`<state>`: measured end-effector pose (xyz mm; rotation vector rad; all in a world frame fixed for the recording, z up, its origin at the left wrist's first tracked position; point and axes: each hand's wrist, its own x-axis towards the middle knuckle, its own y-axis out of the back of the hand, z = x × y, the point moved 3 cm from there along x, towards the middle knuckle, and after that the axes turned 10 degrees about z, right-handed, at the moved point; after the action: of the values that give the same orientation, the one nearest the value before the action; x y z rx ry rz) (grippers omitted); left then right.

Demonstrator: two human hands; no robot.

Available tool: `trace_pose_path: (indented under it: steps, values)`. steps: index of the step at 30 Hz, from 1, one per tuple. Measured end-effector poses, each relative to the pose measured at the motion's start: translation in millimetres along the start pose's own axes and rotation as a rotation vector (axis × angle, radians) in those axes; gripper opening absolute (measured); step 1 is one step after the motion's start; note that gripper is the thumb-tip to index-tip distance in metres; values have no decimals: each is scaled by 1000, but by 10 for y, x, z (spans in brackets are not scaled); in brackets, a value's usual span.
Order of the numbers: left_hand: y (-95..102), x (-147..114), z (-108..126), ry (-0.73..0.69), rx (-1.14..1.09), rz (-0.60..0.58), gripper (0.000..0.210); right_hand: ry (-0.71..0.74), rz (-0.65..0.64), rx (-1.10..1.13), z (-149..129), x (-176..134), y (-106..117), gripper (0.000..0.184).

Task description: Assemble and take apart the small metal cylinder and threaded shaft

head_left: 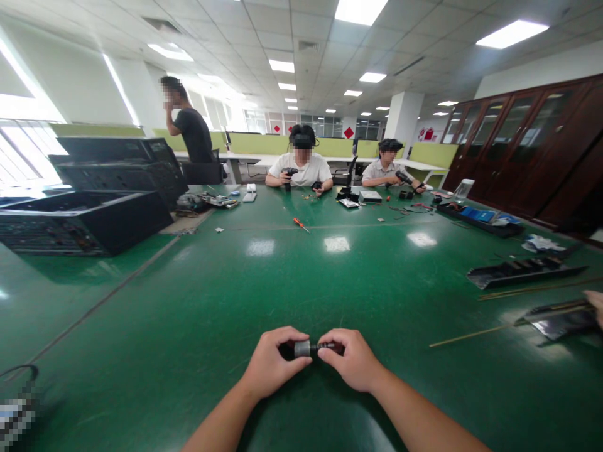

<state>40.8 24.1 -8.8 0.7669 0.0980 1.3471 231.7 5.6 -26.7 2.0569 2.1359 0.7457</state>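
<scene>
Above the green table, near its front edge, my left hand (277, 361) grips a small grey metal cylinder (302, 348) between thumb and fingers. A dark, narrow ridged shaft (325, 346) lies in line with the cylinder's right end, and my right hand (348, 359) pinches it, thumb below and fingers above. Whether the two parts are joined cannot be made out. Part of the shaft is hidden in the right hand.
An orange-handled screwdriver (299, 223) lies farther back on the table (226, 295). Black computer cases (89, 220) stand left. A black metal tray (525, 271) and thin brass-coloured rods (471, 336) lie right, near another person's hand (596, 304). Two seated co-workers hold power drills opposite.
</scene>
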Motion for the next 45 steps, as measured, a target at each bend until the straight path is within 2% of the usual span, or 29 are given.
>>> trace_pose_path:
  steps: [45]
  values:
    - [1,2,-7,-21,-24,4,24,-18,-5,23,21,-2,1,12]
